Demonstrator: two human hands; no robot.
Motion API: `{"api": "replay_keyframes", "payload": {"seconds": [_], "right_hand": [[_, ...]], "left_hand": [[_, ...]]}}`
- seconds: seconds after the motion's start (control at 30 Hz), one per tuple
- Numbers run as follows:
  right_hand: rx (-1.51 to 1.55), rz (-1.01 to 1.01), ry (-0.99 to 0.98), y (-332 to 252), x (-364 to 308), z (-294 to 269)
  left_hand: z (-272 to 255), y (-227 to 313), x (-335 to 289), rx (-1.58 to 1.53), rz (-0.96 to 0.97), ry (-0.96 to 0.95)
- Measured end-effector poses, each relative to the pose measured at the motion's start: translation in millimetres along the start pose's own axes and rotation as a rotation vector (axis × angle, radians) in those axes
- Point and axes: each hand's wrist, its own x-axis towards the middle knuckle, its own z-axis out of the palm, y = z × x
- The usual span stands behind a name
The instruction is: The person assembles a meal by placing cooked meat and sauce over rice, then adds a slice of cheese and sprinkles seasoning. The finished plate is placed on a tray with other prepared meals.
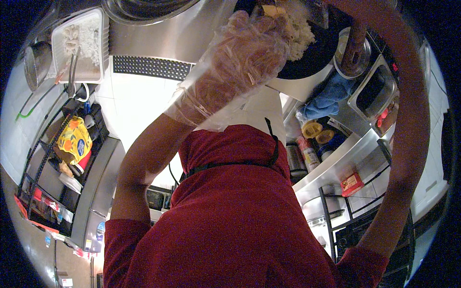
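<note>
- Steel counter [158, 38] gleams in this kitchen.
- Near right, a blue cloth [329, 98] lies within reach, probably for wiping.
- Farther, the left hand [252, 45], gloved in clear plastic, likely for cleanliness, is at white rice [300, 38] in a dark pan [307, 68]; I can't tell its grip.
- Right hand: out of sight.
- Far left, a white tray [103, 48] holds similar food [87, 41].

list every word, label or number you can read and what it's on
None can be read clearly:
Yellow bag: print on its blue oval, too small
Red box: pale markings, too blurred
Pale bottle: label, too small
Blue-and-white sticker on the steel cabinet: too blurred
</note>
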Motion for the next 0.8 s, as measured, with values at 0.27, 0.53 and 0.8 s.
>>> {"api": "replay_keyframes", "payload": {"seconds": [0.27,0.53,0.8], "right_hand": [[0.049,0.159,0.131,-11,-30,-48],[0.531,0.735,0.809,35,-204,3],[1.025,1.198,1.522,83,-458,126]], "left_hand": [[23,-9,1,-0.076,0.131,0.548],[-124,28,-21,-0.218,-0.320,0.409],[-127,-8,-8,-1.003,-0.484,0.628]]}}
